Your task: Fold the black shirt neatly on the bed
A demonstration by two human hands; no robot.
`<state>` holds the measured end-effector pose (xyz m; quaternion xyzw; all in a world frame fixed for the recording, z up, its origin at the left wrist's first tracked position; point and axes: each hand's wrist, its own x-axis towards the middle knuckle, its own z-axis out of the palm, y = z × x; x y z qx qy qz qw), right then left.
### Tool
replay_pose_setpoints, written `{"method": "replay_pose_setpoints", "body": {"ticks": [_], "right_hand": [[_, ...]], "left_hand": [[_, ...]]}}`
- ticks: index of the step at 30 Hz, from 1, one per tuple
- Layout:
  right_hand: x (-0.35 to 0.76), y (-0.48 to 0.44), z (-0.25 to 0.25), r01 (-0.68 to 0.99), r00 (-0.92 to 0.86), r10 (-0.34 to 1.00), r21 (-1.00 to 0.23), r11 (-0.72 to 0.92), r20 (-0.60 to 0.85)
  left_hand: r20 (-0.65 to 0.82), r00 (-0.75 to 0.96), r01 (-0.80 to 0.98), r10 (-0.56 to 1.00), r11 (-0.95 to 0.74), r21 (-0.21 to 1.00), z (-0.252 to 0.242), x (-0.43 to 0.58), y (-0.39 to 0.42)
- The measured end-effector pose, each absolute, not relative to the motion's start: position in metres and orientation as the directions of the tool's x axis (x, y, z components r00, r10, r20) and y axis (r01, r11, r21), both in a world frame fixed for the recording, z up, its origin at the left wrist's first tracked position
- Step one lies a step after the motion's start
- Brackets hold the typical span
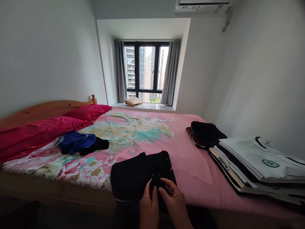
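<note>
A black garment [135, 173] lies on the near edge of the bed [190, 165], partly hanging over it. My left hand [149, 206] and my right hand [173, 197] meet at the garment's near right part. Both pinch a bunched fold of the black cloth between thumb and fingers.
A stack of folded shirts [257, 163], white on top, lies at the right with a dark folded pile [205, 133] behind it. Blue and black clothes [81, 143] lie at the left near red pillows [47, 127]. Beyond the bed is a window sill with a tan item [133, 101].
</note>
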<state>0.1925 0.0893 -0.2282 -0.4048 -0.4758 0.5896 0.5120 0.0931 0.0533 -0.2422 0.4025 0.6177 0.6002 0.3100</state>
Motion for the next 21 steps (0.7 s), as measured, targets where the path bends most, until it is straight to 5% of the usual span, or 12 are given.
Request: {"method": "replay_pose_setpoints", "body": {"ticks": [13,17,21], "right_hand": [[0.195,0.068,-0.223,-0.104,-0.222,0.974,-0.994,0.034,0.056],[0.2,0.067,-0.222,-0.119,-0.234,0.972,-0.993,-0.023,0.005],[0.203,0.07,-0.225,-0.242,-0.298,0.953,-0.96,-0.138,-0.061]], "left_hand": [[0.077,-0.438,0.186,0.896,0.007,0.983,-0.234,0.1,0.041],[-0.007,-0.436,0.182,0.9,0.096,0.979,-0.232,0.104,0.039],[0.088,-0.402,0.247,0.911,0.015,0.969,-0.241,0.1,0.039]]}}
